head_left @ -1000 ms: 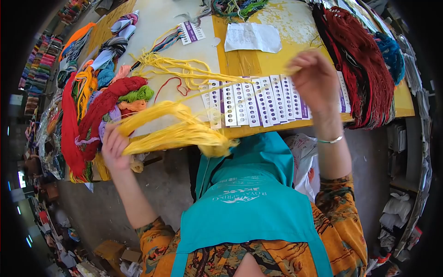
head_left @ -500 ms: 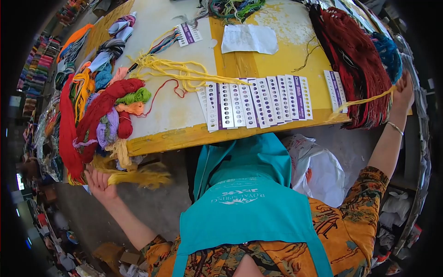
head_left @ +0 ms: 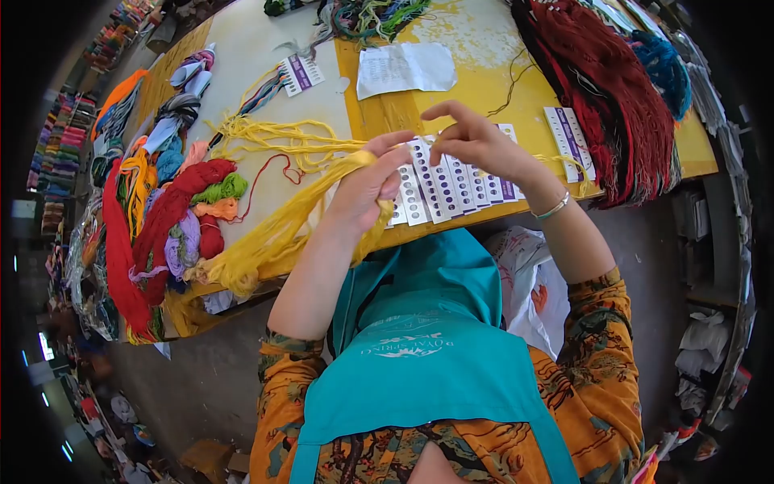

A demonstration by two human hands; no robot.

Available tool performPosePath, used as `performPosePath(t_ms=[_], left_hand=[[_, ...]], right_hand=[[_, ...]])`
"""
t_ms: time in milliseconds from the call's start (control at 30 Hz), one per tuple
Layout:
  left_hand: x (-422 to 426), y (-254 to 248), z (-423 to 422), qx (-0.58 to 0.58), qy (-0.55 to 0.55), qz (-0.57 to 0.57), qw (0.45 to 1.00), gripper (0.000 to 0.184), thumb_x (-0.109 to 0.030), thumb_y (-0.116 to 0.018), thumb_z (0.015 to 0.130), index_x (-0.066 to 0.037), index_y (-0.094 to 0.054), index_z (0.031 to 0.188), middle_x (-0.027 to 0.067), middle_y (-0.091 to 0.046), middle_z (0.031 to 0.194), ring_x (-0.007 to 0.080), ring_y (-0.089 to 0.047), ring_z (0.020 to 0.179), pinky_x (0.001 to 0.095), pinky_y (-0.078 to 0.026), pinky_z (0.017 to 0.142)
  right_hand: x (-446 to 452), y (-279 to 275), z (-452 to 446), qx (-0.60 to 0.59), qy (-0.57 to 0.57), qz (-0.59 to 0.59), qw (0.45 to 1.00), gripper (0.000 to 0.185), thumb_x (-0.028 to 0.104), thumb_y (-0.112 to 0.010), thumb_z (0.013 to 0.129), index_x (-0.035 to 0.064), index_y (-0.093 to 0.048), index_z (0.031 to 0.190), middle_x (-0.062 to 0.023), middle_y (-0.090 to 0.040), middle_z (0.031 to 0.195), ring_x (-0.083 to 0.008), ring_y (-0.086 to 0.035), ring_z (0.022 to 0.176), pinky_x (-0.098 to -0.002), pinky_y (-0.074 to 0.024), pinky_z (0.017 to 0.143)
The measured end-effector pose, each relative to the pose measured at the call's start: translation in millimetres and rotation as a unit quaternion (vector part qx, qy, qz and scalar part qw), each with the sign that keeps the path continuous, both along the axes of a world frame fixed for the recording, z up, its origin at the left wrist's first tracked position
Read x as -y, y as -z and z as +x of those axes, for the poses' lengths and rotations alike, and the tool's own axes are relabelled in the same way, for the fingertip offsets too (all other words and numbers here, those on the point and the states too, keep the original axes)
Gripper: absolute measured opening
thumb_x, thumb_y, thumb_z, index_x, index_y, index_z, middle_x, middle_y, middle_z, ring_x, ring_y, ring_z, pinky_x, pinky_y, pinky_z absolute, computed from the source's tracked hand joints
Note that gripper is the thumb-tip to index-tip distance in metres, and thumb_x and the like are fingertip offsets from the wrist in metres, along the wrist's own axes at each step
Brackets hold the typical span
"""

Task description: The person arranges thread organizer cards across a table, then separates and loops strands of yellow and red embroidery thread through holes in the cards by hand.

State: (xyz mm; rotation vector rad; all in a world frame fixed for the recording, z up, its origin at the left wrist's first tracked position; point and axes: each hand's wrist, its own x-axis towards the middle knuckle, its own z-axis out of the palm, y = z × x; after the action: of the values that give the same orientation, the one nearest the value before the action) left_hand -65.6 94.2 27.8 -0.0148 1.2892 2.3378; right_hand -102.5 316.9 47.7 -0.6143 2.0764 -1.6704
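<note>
My left hand [head_left: 367, 184] is closed around a hank of yellow thread [head_left: 278, 238] above the front edge of the table. The hank's long tail hangs left over the table edge. Just to its right, my right hand [head_left: 488, 147] hovers over a row of white and purple punched thread cards [head_left: 439, 187]. Its fingers are bent and spread apart, and I see nothing clearly gripped in them. A thin yellow strand [head_left: 560, 161] shows to the right of that hand, over the lone card [head_left: 570, 141]. More yellow threads [head_left: 282, 135] lie loosely behind my left hand.
Colourful skeins [head_left: 181, 202] are heaped at the table's left end. A dark red bundle of thread [head_left: 601, 89] and a blue skein [head_left: 663, 73] lie on the right. A paper sheet [head_left: 405, 70] and a card with threads [head_left: 301, 74] lie farther back. A white bag [head_left: 524, 298] stands below.
Both hands have come inward from the far sides to meet over the cards. My left hand has brought the yellow hank up over the table. The view has shifted slightly.
</note>
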Motion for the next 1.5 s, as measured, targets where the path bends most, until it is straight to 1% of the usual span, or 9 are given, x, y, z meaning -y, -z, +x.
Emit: performPosePath(t_ms=[233, 433, 467, 633, 667, 700, 900, 1167, 1500], left_hand=[[-32, 17, -23, -0.014, -0.025, -0.059, 0.998, 0.014, -0.021, -0.063, 0.094, -0.009, -0.058, 0.09, -0.006, -0.051, 0.07, 0.0001, -0.034, 0.048, 0.0175, -0.022, 0.043], [-39, 20, -24, 0.095, -0.087, -0.096, 0.987, 0.018, -0.021, -0.057, 0.096, -0.005, -0.061, 0.104, 0.0075, -0.063, 0.099, 0.0059, -0.042, 0.056, 0.0191, -0.032, 0.049], [-37, 24, -26, 0.127, -0.094, -0.099, 0.982, 0.027, -0.02, -0.055, 0.096, -0.001, -0.058, 0.115, 0.0153, -0.06, 0.118, 0.012, -0.054, 0.065, 0.0205, -0.038, 0.054], [-43, 8, -23, 0.193, -0.102, -0.069, 0.973, 0.036, -0.018, -0.058, 0.094, 0.006, -0.052, 0.12, 0.0195, -0.054, 0.128, 0.0193, -0.064, 0.08, 0.0211, -0.042, 0.051], [-43, 8, -23, 0.196, -0.1, -0.055, 0.974, 0.038, -0.017, -0.058, 0.094, 0.008, -0.05, 0.121, 0.0208, -0.052, 0.131, 0.0215, -0.066, 0.085, 0.0213, -0.042, 0.05], [-44, 8, -23, 0.197, -0.101, -0.055, 0.974, 0.038, -0.017, -0.058, 0.094, 0.008, -0.05, 0.121, 0.0208, -0.052, 0.131, 0.0215, -0.066, 0.085, 0.0213, -0.042, 0.05], [-40, 23, -33, 0.223, -0.09, -0.043, 0.97, 0.035, -0.015, -0.058, 0.094, 0.006, -0.05, 0.121, 0.0138, -0.058, 0.11, 0.0167, -0.059, 0.076, 0.0201, -0.041, 0.048], [-53, 26, -27, 0.032, 0.003, -0.272, 0.962, 0.031, -0.011, -0.051, 0.096, -0.006, -0.049, 0.127, 0.0057, -0.059, 0.093, 0.0044, -0.046, 0.058, 0.0172, -0.031, 0.045], [-56, 46, -55, 0.034, -0.012, -0.218, 0.975, 0.023, -0.008, -0.052, 0.095, -0.001, -0.054, 0.118, 0.0014, -0.057, 0.075, 0.0024, -0.039, 0.048, 0.0185, -0.028, 0.042]], right_hand=[[3, 17, 2, -0.022, 0.033, -0.009, 0.999, 0.031, 0.007, -0.062, 0.089, 0.002, -0.057, 0.119, 0.0058, -0.049, 0.066, -0.0012, -0.045, 0.064, -0.0187, -0.0353, 0.057], [2, 63, -17, -0.101, 0.22, 0.02, 0.97, 0.013, 0.011, -0.066, 0.09, -0.0017, -0.068, 0.092, 0.0002, -0.065, 0.078, -0.0038, -0.053, 0.068, -0.0204, -0.0447, 0.061], [0, 67, -22, -0.101, 0.22, 0.019, 0.97, 0.013, 0.011, -0.066, 0.09, -0.0017, -0.068, 0.092, 0.0002, -0.065, 0.078, -0.0038, -0.053, 0.068, -0.0204, -0.0447, 0.061], [4, 92, -24, -0.09, 0.23, 0.122, 0.961, 0.015, 0.013, -0.065, 0.09, -0.0021, -0.066, 0.093, -0.0055, -0.068, 0.079, -0.009, -0.061, 0.072, -0.0251, -0.0496, 0.065], [4, 101, -26, -0.118, 0.244, 0.098, 0.958, 0.016, 0.018, -0.066, 0.086, 0.0029, -0.069, 0.092, -0.0134, -0.07, 0.08, -0.0256, -0.068, 0.072, -0.0329, -0.052, 0.066], [3, 101, -26, -0.117, 0.244, 0.098, 0.958, 0.016, 0.018, -0.066, 0.086, 0.0029, -0.069, 0.092, -0.0134, -0.07, 0.08, -0.0256, -0.068, 0.072, -0.0329, -0.052, 0.066], [3, 97, -23, -0.125, 0.226, 0.121, 0.958, 0.017, 0.015, -0.065, 0.09, -0.0014, -0.066, 0.094, -0.0081, -0.069, 0.081, -0.0127, -0.064, 0.073, -0.027, -0.0515, 0.067], [2, 92, -19, -0.113, 0.232, 0.078, 0.963, 0.018, 0.016, -0.066, 0.089, -0.0014, -0.065, 0.094, -0.006, -0.067, 0.081, -0.0095, -0.061, 0.071, -0.0246, -0.051, 0.064], [0, 91, -22, -0.047, 0.217, 0.024, 0.975, 0.013, 0.013, -0.066, 0.09, 0.0002, -0.064, 0.094, -0.0022, -0.065, 0.079, -0.0048, -0.057, 0.069, -0.0212, -0.0482, 0.062]])
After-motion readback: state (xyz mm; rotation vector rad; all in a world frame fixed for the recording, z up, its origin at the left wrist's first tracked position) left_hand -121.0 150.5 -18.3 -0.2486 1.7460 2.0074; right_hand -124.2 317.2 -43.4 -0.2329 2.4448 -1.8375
